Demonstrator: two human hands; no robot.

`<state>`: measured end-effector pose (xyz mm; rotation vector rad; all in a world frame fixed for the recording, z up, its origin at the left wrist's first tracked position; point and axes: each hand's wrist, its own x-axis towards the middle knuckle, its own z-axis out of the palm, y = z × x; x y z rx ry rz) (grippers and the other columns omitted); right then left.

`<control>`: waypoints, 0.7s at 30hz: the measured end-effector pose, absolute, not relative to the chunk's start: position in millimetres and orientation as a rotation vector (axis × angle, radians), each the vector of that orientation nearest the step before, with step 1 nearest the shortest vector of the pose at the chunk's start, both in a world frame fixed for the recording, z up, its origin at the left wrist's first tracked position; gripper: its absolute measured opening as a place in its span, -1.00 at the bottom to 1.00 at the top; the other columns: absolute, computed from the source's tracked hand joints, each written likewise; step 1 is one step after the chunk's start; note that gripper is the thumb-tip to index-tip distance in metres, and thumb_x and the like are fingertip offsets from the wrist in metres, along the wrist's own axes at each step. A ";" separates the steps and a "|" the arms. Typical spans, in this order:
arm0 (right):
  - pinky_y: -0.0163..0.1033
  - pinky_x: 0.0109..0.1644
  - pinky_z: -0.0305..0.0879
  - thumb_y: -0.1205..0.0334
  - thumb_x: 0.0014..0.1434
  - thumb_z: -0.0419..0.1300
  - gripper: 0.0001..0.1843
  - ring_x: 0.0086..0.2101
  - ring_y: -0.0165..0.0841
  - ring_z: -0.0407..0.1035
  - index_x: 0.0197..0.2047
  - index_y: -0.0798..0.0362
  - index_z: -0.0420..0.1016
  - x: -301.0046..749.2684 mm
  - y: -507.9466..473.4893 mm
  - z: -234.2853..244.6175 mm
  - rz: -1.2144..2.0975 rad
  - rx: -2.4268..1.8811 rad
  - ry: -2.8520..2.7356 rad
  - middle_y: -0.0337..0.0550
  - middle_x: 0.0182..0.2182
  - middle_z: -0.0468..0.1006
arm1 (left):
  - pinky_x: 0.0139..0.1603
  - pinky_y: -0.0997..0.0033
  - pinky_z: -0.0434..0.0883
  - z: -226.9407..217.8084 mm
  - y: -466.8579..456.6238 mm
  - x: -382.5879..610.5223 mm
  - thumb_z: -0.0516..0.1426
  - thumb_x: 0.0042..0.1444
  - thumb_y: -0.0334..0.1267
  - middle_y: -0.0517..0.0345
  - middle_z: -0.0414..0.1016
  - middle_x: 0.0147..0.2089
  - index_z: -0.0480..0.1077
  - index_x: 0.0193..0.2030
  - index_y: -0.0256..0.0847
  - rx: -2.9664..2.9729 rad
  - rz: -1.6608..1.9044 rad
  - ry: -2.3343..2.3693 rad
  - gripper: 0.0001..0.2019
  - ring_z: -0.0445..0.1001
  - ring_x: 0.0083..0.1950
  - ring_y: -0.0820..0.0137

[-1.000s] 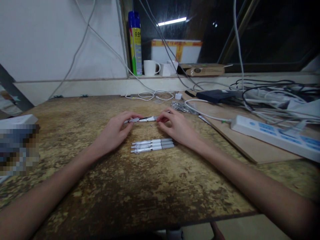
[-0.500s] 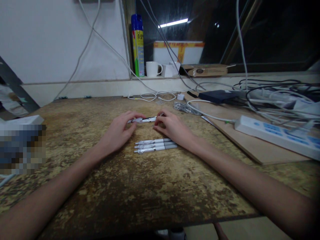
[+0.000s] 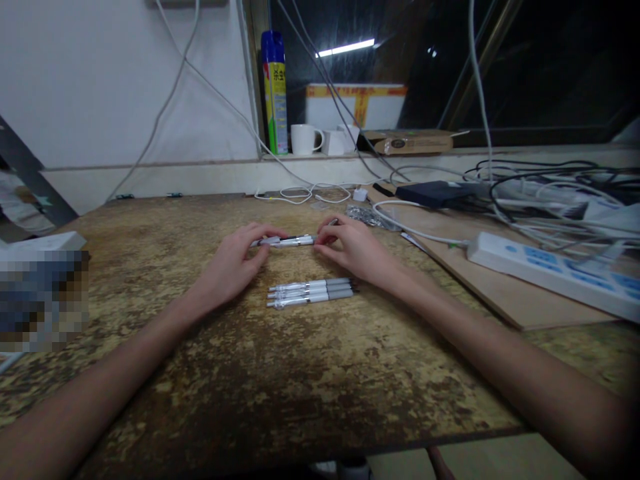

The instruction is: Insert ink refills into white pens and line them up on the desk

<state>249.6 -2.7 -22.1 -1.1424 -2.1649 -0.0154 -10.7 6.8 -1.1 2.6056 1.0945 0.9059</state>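
White and silver pens (image 3: pixel 296 241) lie crosswise between my two hands, close together; I cannot tell exactly how many. My left hand (image 3: pixel 234 262) closes its thumb and fingers around their left end. At the right end, my right hand (image 3: pixel 354 248) pinches with thumb and forefinger, and its fingertips partly cover the tips. Nearer to me, a row of three similar pens (image 3: pixel 311 292) with clear clips and grey grips lies side by side on the worn wooden table (image 3: pixel 280 373), touched by neither hand.
To the right, a white power strip (image 3: pixel 555 273) rests on a thin board (image 3: pixel 493 293), with tangled cables (image 3: pixel 555 183) behind. A crumpled clear plastic bag (image 3: pixel 370 216) lies beyond my right hand. A spray can (image 3: pixel 275 100) and a white mug (image 3: pixel 304 139) stand on the sill.
My right hand has shifted slightly right along the pens, uncovering more of their right part and the right ends of the front row. My left hand has hardly moved.
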 end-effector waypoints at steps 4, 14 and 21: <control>-0.08 0.04 0.37 0.35 0.28 0.26 -0.94 -0.13 -0.20 0.48 -0.22 0.09 0.59 263.2 -5.5 -14.3 -0.021 -1.061 -2.138 0.00 -0.08 0.54 | 0.28 0.11 0.32 -3.1 7.7 -11.5 0.03 0.35 -0.38 0.13 0.57 0.13 0.49 0.14 -0.09 2.603 0.890 1.079 -0.68 0.48 0.17 0.23; -0.05 0.05 0.39 0.35 0.30 0.25 -0.94 -0.13 -0.21 0.48 -0.19 0.06 0.57 263.7 -9.0 -11.6 -0.031 -1.015 -2.119 0.00 -0.04 0.52 | 0.27 0.10 0.33 -1.3 5.7 -9.4 0.03 0.35 -0.38 0.13 0.57 0.13 0.50 0.12 -0.08 2.599 0.877 1.034 -0.68 0.49 0.17 0.23; -0.03 0.07 0.38 0.35 0.30 0.24 -0.94 -0.13 -0.21 0.48 -0.20 0.06 0.56 264.9 -10.0 -9.7 -0.028 -1.013 -2.118 0.00 -0.05 0.51 | 0.27 0.12 0.33 -1.8 5.4 -8.9 0.03 0.37 -0.36 0.13 0.57 0.13 0.50 0.12 -0.08 2.611 0.891 1.016 -0.69 0.49 0.16 0.23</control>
